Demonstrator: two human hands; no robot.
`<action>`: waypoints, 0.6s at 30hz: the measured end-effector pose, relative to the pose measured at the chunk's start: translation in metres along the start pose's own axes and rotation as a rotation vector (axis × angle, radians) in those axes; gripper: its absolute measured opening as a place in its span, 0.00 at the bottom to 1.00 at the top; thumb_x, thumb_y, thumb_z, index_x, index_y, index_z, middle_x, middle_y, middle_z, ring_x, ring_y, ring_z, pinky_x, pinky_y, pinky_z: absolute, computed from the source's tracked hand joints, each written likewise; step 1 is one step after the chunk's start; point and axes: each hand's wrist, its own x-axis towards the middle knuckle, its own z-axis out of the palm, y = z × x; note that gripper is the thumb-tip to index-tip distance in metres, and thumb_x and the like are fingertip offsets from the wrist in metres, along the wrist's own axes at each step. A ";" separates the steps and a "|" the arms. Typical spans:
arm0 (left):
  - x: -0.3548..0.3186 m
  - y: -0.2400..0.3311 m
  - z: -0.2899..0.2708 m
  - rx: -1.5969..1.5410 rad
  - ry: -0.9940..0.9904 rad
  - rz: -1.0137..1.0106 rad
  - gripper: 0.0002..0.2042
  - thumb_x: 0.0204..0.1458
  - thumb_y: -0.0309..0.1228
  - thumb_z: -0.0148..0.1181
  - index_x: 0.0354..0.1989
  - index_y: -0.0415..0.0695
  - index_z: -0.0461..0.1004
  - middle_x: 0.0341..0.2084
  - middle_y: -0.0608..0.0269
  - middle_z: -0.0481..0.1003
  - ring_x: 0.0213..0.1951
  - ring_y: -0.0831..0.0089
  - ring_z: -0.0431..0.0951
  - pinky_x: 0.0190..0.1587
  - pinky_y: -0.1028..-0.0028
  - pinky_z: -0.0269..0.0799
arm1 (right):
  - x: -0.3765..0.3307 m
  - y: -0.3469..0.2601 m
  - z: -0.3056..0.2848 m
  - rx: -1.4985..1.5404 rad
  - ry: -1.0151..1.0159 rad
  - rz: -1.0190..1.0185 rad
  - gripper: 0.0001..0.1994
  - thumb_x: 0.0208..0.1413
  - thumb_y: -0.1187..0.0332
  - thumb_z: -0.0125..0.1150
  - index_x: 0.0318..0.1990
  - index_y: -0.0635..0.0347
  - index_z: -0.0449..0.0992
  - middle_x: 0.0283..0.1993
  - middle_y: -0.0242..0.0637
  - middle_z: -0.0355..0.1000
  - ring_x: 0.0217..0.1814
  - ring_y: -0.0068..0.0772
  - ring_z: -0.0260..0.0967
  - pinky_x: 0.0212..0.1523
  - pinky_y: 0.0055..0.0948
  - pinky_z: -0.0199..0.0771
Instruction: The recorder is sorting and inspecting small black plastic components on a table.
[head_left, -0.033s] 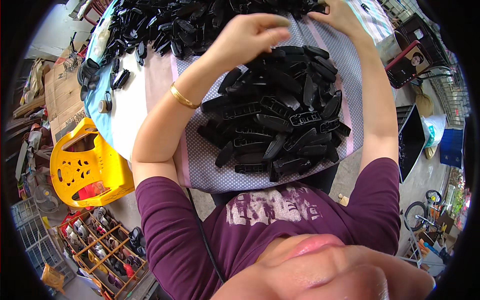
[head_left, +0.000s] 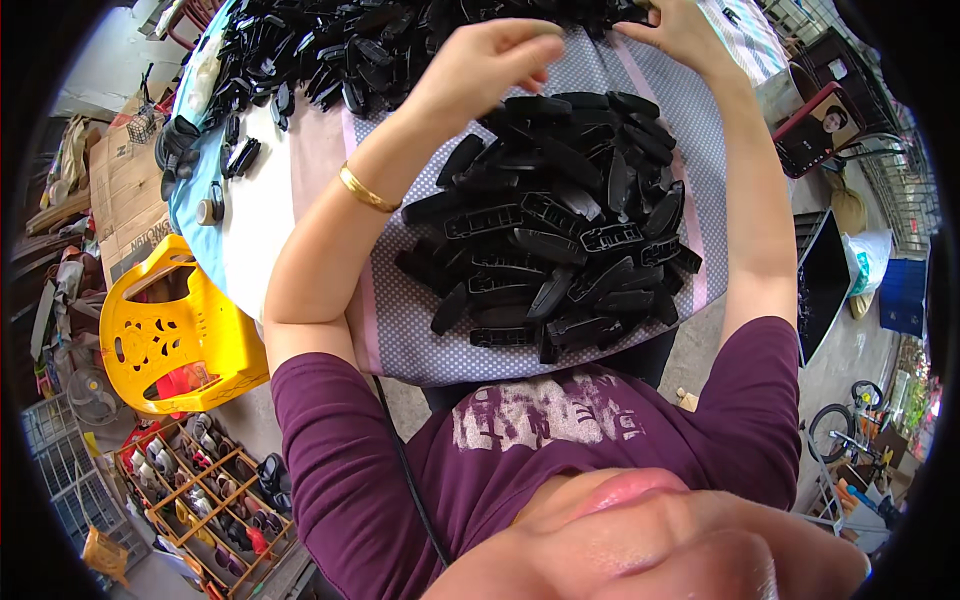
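Black oblong plastic clip parts (head_left: 560, 225) lie heaped on a dotted grey cloth (head_left: 400, 320) on the counter; a larger black pile (head_left: 330, 50) sits beyond. A brown cardboard box (head_left: 125, 190) and yellow plastic chair (head_left: 165, 330) stand left. The left hand (head_left: 480, 65) is curled, fingertips pinched, perhaps holding a part; the right hand (head_left: 680, 30) grips a part at the far pile's edge.

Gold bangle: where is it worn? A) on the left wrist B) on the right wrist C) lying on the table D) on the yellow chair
A: the gold bangle circles the wrist below the left hand, which is raised over the pile of black plastic parts.
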 end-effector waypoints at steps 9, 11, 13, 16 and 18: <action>0.015 -0.054 -0.018 0.152 0.146 -0.051 0.18 0.66 0.35 0.60 0.60 0.39 0.77 0.43 0.56 0.83 0.40 0.74 0.83 0.48 0.75 0.81 | 0.006 -0.069 0.018 0.262 0.238 -0.474 0.11 0.54 0.64 0.69 0.38 0.63 0.83 0.38 0.48 0.80 0.42 0.52 0.78 0.44 0.42 0.78; 0.015 -0.023 -0.007 0.283 0.071 0.008 0.17 0.65 0.34 0.60 0.58 0.39 0.78 0.42 0.56 0.83 0.39 0.74 0.83 0.48 0.75 0.81 | 0.008 -0.009 0.009 0.050 0.249 -0.211 0.11 0.53 0.65 0.68 0.39 0.63 0.83 0.37 0.48 0.81 0.40 0.49 0.79 0.43 0.40 0.78; 0.018 -0.016 -0.007 0.474 -0.010 0.106 0.13 0.64 0.30 0.61 0.54 0.39 0.82 0.41 0.58 0.84 0.39 0.75 0.83 0.47 0.78 0.79 | 0.009 0.016 0.009 -0.026 0.235 -0.082 0.11 0.53 0.66 0.67 0.38 0.64 0.84 0.36 0.48 0.81 0.38 0.45 0.80 0.40 0.38 0.79; 0.044 0.000 0.010 0.587 -0.125 0.217 0.17 0.54 0.26 0.65 0.53 0.37 0.80 0.43 0.53 0.82 0.39 0.58 0.83 0.42 0.65 0.78 | 0.011 0.031 0.004 0.243 -0.082 0.325 0.11 0.54 0.68 0.67 0.41 0.65 0.84 0.33 0.43 0.81 0.31 0.34 0.80 0.34 0.33 0.80; 0.082 -0.029 0.025 0.674 -0.069 0.680 0.19 0.48 0.27 0.65 0.49 0.37 0.80 0.44 0.52 0.79 0.45 0.50 0.79 0.47 0.63 0.77 | 0.023 0.052 0.025 0.547 0.000 0.260 0.11 0.56 0.70 0.66 0.44 0.66 0.83 0.33 0.39 0.81 0.29 0.26 0.78 0.30 0.28 0.79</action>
